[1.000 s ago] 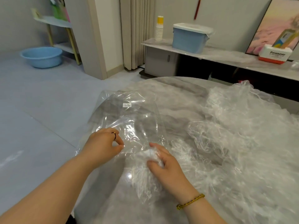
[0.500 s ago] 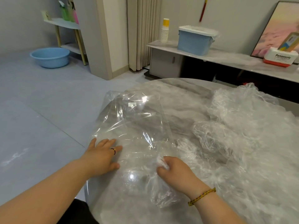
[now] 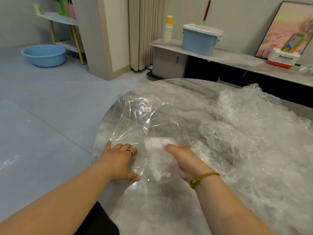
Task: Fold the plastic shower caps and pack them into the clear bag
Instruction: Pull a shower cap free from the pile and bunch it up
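A clear bag (image 3: 145,121) with a small white label lies flat on the round marble table (image 3: 191,92), mouth toward me. My left hand (image 3: 120,158) rests flat on the bag's near left part, fingers spread. My right hand (image 3: 179,158) reaches into the bag's mouth and grips a folded white shower cap (image 3: 159,146), which sits partly inside the bag. A large heap of loose crinkled shower caps (image 3: 254,133) covers the right side of the table.
The table edge curves round on the left above grey floor. Behind stand a low shelf with a blue lidded box (image 3: 199,39), a stack of paper cups (image 3: 169,29) and a white carton (image 3: 282,58). A blue basin (image 3: 44,55) sits on the floor far left.
My left hand let go of the bag's edge and flattened onto it. My right hand pushed the folded cap farther forward into the bag. The camera view shifted left.
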A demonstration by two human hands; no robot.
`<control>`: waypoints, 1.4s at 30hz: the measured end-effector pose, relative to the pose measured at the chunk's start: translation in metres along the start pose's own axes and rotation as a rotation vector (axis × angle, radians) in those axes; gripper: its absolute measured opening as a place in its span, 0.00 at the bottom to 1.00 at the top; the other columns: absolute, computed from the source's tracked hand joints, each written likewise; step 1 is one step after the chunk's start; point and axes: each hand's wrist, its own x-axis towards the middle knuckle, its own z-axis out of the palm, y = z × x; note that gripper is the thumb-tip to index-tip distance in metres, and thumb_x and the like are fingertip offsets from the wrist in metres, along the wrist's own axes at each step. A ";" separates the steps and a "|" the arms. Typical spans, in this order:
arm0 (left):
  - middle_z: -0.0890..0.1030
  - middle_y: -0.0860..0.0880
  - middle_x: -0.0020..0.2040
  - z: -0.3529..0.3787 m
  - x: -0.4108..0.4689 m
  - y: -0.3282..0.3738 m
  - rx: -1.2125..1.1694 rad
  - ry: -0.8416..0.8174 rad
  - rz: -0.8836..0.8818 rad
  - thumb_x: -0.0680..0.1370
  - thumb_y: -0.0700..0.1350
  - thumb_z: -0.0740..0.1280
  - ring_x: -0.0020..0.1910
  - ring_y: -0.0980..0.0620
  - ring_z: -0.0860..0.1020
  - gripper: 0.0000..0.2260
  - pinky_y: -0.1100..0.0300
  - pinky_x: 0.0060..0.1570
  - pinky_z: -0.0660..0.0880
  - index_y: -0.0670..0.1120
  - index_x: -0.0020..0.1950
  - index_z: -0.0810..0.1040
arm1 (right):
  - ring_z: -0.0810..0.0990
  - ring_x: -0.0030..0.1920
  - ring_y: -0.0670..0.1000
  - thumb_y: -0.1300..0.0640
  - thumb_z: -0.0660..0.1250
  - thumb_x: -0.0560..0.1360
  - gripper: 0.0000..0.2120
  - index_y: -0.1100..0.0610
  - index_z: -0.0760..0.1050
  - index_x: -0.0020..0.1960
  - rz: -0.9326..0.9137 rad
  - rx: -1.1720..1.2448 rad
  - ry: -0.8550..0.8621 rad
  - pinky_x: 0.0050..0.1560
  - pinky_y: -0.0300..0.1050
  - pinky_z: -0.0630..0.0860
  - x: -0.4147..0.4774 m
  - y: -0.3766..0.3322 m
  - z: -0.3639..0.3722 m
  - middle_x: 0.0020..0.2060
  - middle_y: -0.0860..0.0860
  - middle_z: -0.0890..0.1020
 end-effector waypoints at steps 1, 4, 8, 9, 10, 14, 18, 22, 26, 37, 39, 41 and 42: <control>0.52 0.52 0.76 0.000 0.000 -0.001 -0.005 0.013 0.002 0.71 0.65 0.63 0.74 0.52 0.52 0.38 0.46 0.71 0.40 0.51 0.75 0.55 | 0.69 0.28 0.51 0.64 0.60 0.75 0.09 0.60 0.71 0.36 0.030 0.003 -0.001 0.23 0.34 0.66 0.004 0.004 0.009 0.29 0.54 0.71; 0.58 0.55 0.74 0.005 0.005 -0.007 -0.050 0.104 0.015 0.75 0.59 0.61 0.73 0.53 0.56 0.29 0.50 0.72 0.43 0.51 0.73 0.59 | 0.73 0.30 0.51 0.62 0.64 0.71 0.06 0.60 0.73 0.35 0.102 -0.058 -0.007 0.27 0.35 0.70 0.014 0.017 0.028 0.30 0.53 0.75; 0.66 0.57 0.69 0.008 0.014 -0.016 -0.063 0.250 0.060 0.78 0.49 0.59 0.66 0.53 0.65 0.20 0.61 0.65 0.56 0.54 0.70 0.63 | 0.71 0.28 0.48 0.64 0.62 0.73 0.10 0.58 0.71 0.33 0.081 -0.212 -0.002 0.24 0.31 0.66 0.015 0.023 0.033 0.29 0.51 0.73; 0.69 0.55 0.68 0.007 0.015 -0.017 -0.039 0.276 0.060 0.78 0.48 0.59 0.65 0.53 0.67 0.19 0.62 0.63 0.59 0.54 0.70 0.64 | 0.70 0.28 0.48 0.64 0.61 0.73 0.10 0.59 0.70 0.33 0.070 -0.235 -0.002 0.23 0.31 0.65 0.014 0.023 0.033 0.29 0.51 0.72; 0.71 0.54 0.67 0.006 0.016 -0.017 -0.009 0.303 0.061 0.78 0.47 0.59 0.64 0.52 0.69 0.19 0.63 0.61 0.61 0.53 0.69 0.65 | 0.70 0.28 0.48 0.64 0.61 0.73 0.09 0.59 0.70 0.35 0.063 -0.258 -0.007 0.24 0.31 0.65 0.013 0.022 0.032 0.29 0.51 0.72; 0.76 0.52 0.59 0.002 0.018 -0.015 0.109 0.326 0.051 0.79 0.44 0.58 0.57 0.49 0.74 0.15 0.65 0.48 0.66 0.51 0.65 0.70 | 0.72 0.30 0.50 0.64 0.60 0.73 0.06 0.60 0.72 0.38 0.062 -0.334 -0.056 0.32 0.38 0.69 0.009 0.021 0.032 0.31 0.52 0.74; 0.72 0.53 0.36 -0.003 0.014 -0.015 0.094 0.379 -0.038 0.78 0.38 0.57 0.37 0.51 0.68 0.08 0.66 0.27 0.53 0.51 0.51 0.66 | 0.72 0.26 0.47 0.64 0.60 0.74 0.08 0.60 0.72 0.37 0.077 -0.344 -0.082 0.26 0.34 0.68 0.003 0.021 0.030 0.29 0.51 0.73; 0.79 0.50 0.37 -0.004 0.007 -0.025 -0.156 0.585 -0.102 0.74 0.34 0.62 0.34 0.47 0.74 0.12 0.60 0.33 0.67 0.50 0.44 0.65 | 0.71 0.22 0.45 0.65 0.59 0.75 0.05 0.62 0.72 0.41 0.086 -0.325 -0.031 0.23 0.33 0.66 0.001 0.018 0.027 0.25 0.51 0.72; 0.83 0.54 0.32 -0.004 0.002 -0.024 -0.127 0.916 0.127 0.47 0.24 0.77 0.22 0.48 0.77 0.22 0.64 0.20 0.70 0.48 0.29 0.81 | 0.72 0.26 0.50 0.66 0.59 0.75 0.08 0.60 0.69 0.37 0.123 -0.191 0.047 0.29 0.39 0.70 0.005 0.014 0.018 0.27 0.53 0.71; 0.68 0.52 0.60 -0.008 -0.016 -0.006 -0.122 1.002 0.314 0.46 0.29 0.78 0.44 0.54 0.67 0.49 0.64 0.37 0.68 0.44 0.65 0.66 | 0.79 0.40 0.64 0.71 0.53 0.76 0.13 0.68 0.71 0.57 0.043 -0.033 0.113 0.45 0.56 0.80 0.013 -0.034 0.019 0.45 0.64 0.77; 0.67 0.53 0.61 -0.009 -0.024 -0.004 -0.131 0.972 0.320 0.46 0.26 0.76 0.43 0.55 0.67 0.49 0.68 0.22 0.60 0.44 0.65 0.65 | 0.74 0.40 0.59 0.70 0.54 0.75 0.14 0.67 0.71 0.58 -0.003 -0.193 0.193 0.45 0.50 0.75 0.028 -0.033 0.021 0.42 0.61 0.74; 0.67 0.54 0.62 -0.011 -0.029 0.000 -0.153 0.951 0.325 0.46 0.24 0.74 0.44 0.56 0.67 0.50 0.76 0.22 0.51 0.45 0.66 0.65 | 0.70 0.35 0.54 0.69 0.54 0.75 0.14 0.64 0.70 0.58 -0.023 -0.254 0.237 0.36 0.43 0.69 0.040 -0.036 0.026 0.36 0.55 0.71; 0.67 0.54 0.62 -0.012 -0.030 0.001 -0.149 0.948 0.329 0.46 0.24 0.73 0.44 0.57 0.67 0.50 0.76 0.20 0.54 0.46 0.66 0.65 | 0.69 0.33 0.51 0.69 0.55 0.75 0.13 0.63 0.70 0.58 -0.024 -0.241 0.256 0.34 0.41 0.67 0.047 -0.036 0.027 0.34 0.54 0.69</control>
